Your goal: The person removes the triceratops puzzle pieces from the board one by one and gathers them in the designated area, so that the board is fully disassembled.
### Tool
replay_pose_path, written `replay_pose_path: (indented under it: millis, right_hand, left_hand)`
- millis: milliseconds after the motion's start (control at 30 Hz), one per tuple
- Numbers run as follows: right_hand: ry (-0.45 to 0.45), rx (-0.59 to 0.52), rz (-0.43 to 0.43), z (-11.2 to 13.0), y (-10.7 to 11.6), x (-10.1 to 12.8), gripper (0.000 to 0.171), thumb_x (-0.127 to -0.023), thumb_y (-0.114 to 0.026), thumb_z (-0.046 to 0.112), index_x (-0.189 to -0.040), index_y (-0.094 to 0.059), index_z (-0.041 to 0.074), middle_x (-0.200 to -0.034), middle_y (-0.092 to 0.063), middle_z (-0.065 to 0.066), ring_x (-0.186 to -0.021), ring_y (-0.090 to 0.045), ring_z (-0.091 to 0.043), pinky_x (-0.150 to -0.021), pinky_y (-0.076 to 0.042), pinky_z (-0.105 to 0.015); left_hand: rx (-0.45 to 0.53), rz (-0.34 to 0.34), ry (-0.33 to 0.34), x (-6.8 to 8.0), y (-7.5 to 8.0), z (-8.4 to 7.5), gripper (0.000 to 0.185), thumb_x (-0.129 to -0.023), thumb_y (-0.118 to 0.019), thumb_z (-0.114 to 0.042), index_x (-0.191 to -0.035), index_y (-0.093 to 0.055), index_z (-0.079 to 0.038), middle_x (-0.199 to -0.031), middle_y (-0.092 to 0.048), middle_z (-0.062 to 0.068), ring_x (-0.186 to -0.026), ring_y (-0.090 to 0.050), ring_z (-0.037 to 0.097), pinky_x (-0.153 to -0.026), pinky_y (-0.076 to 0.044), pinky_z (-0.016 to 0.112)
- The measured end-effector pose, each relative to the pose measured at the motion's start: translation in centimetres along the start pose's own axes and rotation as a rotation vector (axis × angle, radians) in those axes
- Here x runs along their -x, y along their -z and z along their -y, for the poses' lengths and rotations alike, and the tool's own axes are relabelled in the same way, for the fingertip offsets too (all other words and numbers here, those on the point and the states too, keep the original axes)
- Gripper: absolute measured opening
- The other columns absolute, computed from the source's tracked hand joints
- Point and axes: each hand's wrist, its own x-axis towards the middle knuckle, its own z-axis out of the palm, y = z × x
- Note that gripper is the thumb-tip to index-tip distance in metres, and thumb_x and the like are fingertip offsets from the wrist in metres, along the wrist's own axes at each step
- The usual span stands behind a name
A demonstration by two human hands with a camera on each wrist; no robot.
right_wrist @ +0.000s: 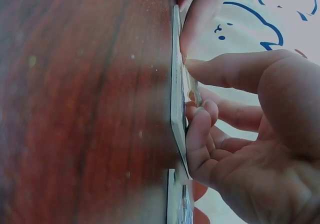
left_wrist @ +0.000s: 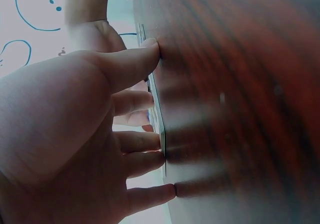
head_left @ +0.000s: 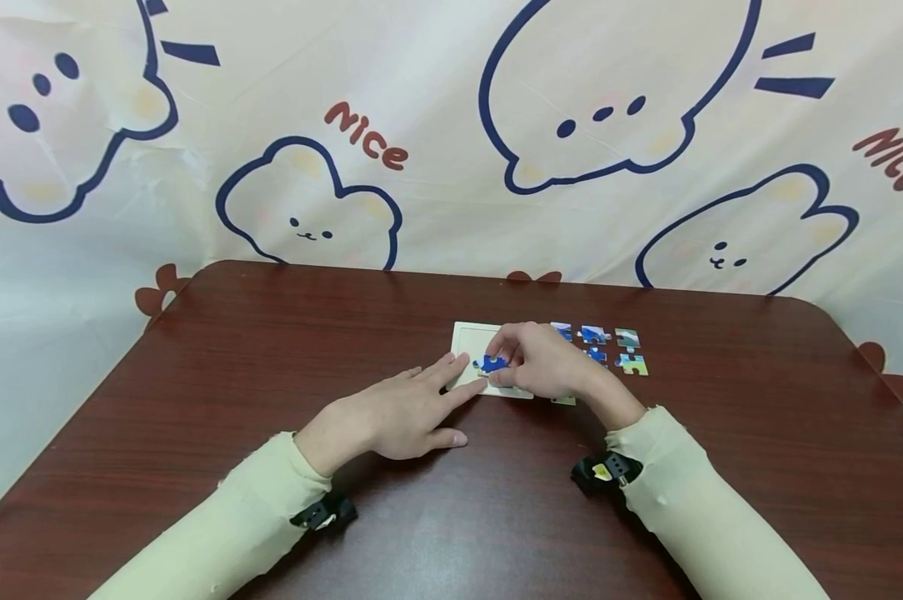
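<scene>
Glossy dark wood surface (head_left: 271, 350) here; my right hand (head_left: 545, 362) pinches a knobby blue puzzle piece (head_left: 492, 363) over the flat cream tray (head_left: 470, 337), left hand (head_left: 399, 412) relaxed, fingers flat on its edge.

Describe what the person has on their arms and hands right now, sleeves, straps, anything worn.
Both arms wear long, pale cream-yellow sleeves reaching the wrists; the left sleeve looks slightly frayed at its cuff. A black strap-mounted device sits under each wrist, the right one bearing a small yellow mark. The left hand and right hand are bare, with no gloves; I see no rings.
</scene>
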Motion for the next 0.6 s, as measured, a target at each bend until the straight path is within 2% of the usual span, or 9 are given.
replay_pose_path:
  millis: [233,600]
  right_hand:
    - [-0.020,-0.010,-0.012,-0.16,0.13,0.07,0.031,-0.096,-0.079,0.021,-0.122,-0.071,0.007,-0.101,-0.070,-0.008,-0.086,-0.061,-0.021,-0.074,-0.054,-0.030]
    - [-0.030,-0.024,-0.020,0.09,0.01,0.23,0.031,-0.096,-0.079,0.022,-0.122,-0.069,0.009,-0.102,-0.071,-0.008,-0.084,-0.063,-0.020,-0.069,-0.055,-0.029]
  left_hand:
    - [0.005,0.013,0.011,-0.16,0.03,-0.14,0.072,-0.109,-0.054,-0.051,-0.170,-0.026,-0.026,-0.181,-0.006,0.009,-0.169,-0.009,0.030,-0.131,-0.028,0.057]
    - [0.012,0.004,0.009,0.03,-0.05,-0.04,0.071,-0.109,-0.056,-0.048,-0.170,-0.029,-0.024,-0.181,-0.009,0.010,-0.168,-0.011,0.031,-0.131,-0.029,0.058]
